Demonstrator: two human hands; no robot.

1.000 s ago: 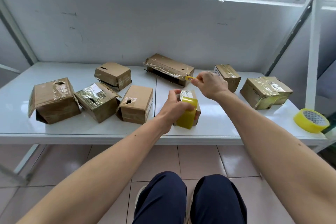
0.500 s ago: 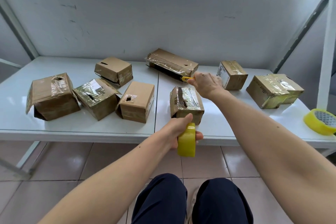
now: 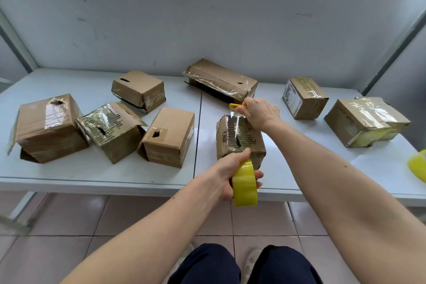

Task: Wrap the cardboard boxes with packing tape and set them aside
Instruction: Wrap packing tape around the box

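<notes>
Fingers of the left hand grip a yellow tape roll over the desk edge (frame center); the right hand pinches a yellow cutter beside the center box.

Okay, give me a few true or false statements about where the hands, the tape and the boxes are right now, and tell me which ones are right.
1. The left hand grips a yellow tape roll at the table's near edge. True.
2. The right hand rests flat and empty on the table. False: it holds a yellow cutter at the far end of the middle box.
3. Clear tape runs over the middle box's top. True.
4. A second yellow roll lies at the table's left end. False: it is at the right edge.
5. The boxes are stacked. False: none rests on top of another.
</notes>
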